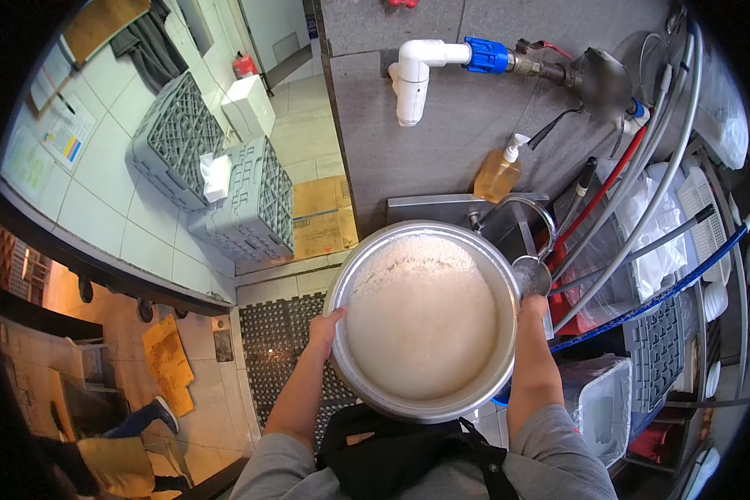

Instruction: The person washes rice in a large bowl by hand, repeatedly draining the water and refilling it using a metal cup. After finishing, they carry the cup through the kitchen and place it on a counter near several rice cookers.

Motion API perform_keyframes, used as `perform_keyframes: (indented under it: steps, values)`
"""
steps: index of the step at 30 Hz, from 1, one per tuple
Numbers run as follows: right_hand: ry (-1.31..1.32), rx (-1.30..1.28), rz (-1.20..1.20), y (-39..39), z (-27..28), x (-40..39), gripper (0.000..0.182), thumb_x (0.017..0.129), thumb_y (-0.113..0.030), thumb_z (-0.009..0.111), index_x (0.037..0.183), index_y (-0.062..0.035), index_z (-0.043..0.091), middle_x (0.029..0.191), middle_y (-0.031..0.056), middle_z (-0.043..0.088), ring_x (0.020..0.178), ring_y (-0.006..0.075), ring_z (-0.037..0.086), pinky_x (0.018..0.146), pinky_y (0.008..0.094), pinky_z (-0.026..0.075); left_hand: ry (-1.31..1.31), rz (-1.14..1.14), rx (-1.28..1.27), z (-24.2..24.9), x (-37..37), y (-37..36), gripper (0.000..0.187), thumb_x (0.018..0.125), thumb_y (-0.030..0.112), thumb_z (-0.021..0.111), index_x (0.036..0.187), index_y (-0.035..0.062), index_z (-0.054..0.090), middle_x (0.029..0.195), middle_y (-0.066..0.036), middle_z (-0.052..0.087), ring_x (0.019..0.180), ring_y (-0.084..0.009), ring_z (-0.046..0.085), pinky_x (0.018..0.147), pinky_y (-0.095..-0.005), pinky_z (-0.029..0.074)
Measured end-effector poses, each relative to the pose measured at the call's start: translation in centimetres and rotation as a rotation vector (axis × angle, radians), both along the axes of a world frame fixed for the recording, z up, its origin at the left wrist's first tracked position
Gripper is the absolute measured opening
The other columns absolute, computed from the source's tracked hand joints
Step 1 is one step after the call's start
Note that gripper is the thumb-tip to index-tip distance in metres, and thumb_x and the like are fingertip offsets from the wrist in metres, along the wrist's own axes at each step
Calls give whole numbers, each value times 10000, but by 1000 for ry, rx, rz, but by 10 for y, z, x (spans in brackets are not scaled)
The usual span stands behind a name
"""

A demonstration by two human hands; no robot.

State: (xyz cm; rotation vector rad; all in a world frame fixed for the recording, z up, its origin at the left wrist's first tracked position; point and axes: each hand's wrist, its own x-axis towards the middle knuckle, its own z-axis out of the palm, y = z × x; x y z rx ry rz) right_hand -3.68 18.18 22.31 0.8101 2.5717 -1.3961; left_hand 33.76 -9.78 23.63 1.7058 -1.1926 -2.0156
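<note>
A large round metal pot [339, 377] is in front of my body, holding white rice [429, 254] under cloudy, whitish water [421, 333]. The rice shows above the water along the far side. My left hand [323, 332] grips the pot's left side, its thumb by the rim and the other fingers hidden. On the opposite side, my right hand [533, 308] is closed at the pot's outer wall; its fingers are mostly out of sight. Just beyond that hand is a small round metal cup-like piece [531, 275], below a curved metal faucet [546, 218].
A metal sink edge [408, 202] lies behind the pot, with an amber soap bottle [498, 173] there. Hoses [633, 221] hang at right above a lined bin [604, 408]. Grey crates [250, 200] and a black floor mat [279, 350] are left. Another person's leg [146, 417] shows lower left.
</note>
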Motion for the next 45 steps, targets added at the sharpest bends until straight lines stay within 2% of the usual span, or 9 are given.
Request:
perform_keyframes:
  steps: [11, 20, 25, 29, 32, 35, 38, 41, 45]
  values:
    - [-49, 43, 55, 2, -3, -3, 276, 785, -122, 470, 930, 61, 617, 951, 187, 627, 879, 287, 619, 721, 360, 472, -14, 1, -2, 17, -3, 4, 456, 724, 270, 687, 1006, -73, 579, 900, -167, 633, 755, -247, 625, 672, -332, 481]
    - [-49, 160, 64, 5, -14, -10, 267, 774, -109, 483, 927, 67, 613, 934, 183, 624, 834, 287, 621, 699, 357, 470, 5, 11, -4, 13, -2, 3, 463, 714, 267, 695, 1004, -73, 575, 894, -166, 632, 749, -246, 623, 674, -332, 483]
    - [-69, 33, 79, 15, -41, -23, 285, 778, -107, 480, 961, 76, 599, 934, 172, 622, 838, 272, 610, 718, 351, 461, -5, 13, -17, 12, -2, 3, 468, 709, 269, 696, 1001, -75, 574, 893, -171, 630, 750, -251, 624, 677, -334, 485]
    - [-56, -27, 35, 0, -2, -3, 288, 771, -115, 504, 963, 80, 597, 945, 171, 622, 856, 278, 610, 728, 357, 460, 23, 4, -12, 5, -1, 1, 483, 708, 270, 697, 1014, -81, 566, 897, -174, 629, 746, -255, 624, 675, -337, 486]
    - [-1, 143, 55, 3, -16, -10, 257, 770, -131, 517, 856, 90, 617, 900, 222, 630, 821, 312, 627, 692, 377, 465, 20, 1, -10, 11, -2, 2, 489, 711, 270, 695, 1021, -84, 562, 898, -175, 629, 742, -257, 625, 675, -337, 486]
    - [-41, 110, 86, -1, 6, 2, 264, 773, -139, 520, 865, 88, 618, 904, 219, 631, 835, 315, 625, 701, 377, 466, -23, -4, -27, 20, -4, 3, 479, 715, 268, 691, 1016, -83, 567, 895, -176, 630, 738, -258, 626, 673, -336, 486]
    - [-109, 175, 151, 7, -8, -10, 333, 754, -119, 508, 998, 93, 587, 1012, 218, 605, 934, 308, 601, 772, 365, 457, -28, -6, -26, 17, -3, 3, 473, 717, 272, 688, 1008, -83, 573, 895, -178, 630, 739, -257, 627, 672, -336, 486]
    - [-25, 77, -12, 3, -13, -8, 279, 767, -136, 511, 885, 92, 617, 925, 209, 634, 845, 305, 624, 719, 372, 467, -45, -20, -36, 20, -3, 3, 477, 716, 280, 686, 1003, -84, 576, 899, -179, 629, 742, -257, 627, 672, -338, 485]
    - [-74, 88, 51, -3, 9, 1, 284, 759, -132, 516, 902, 94, 612, 966, 208, 623, 856, 297, 621, 724, 369, 466, -48, -23, -39, 11, -2, 1, 479, 716, 287, 684, 998, -85, 578, 899, -178, 629, 748, -257, 627, 673, -340, 484]
